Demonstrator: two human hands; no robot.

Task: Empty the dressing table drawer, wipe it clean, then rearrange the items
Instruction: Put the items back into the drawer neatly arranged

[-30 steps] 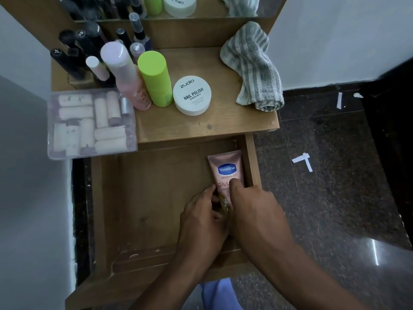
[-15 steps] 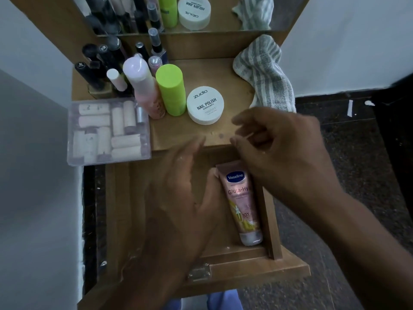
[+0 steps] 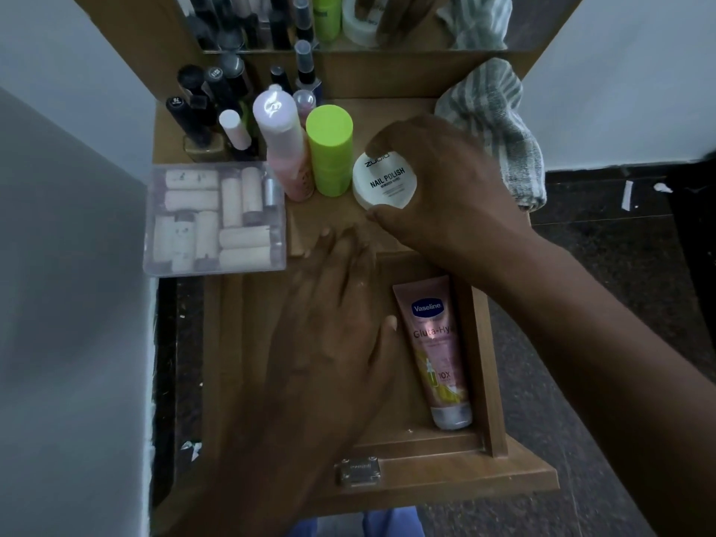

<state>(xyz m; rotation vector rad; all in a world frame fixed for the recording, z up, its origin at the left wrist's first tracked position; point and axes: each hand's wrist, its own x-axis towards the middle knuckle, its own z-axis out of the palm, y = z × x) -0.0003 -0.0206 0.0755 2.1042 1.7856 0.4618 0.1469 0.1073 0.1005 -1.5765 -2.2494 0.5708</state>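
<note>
White tub [image 3: 385, 182] sits up on the table, above the drawer [image 3: 482, 366]. Right hand [image 3: 445, 188] wraps its rim. Left hand [image 3: 333, 323] hovers flat, empty.

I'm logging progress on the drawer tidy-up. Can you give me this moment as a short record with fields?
drawer: open, holds only the Vaseline tube, lying along its right wall
right hand: fingers around the white nail polish remover jar on the tabletop
left hand: open, spread over the drawer, holding nothing
still on tabletop: green-capped bottle, pink bottle, clear box of small tubes, striped cloth
stage: refilling, one item back
</note>
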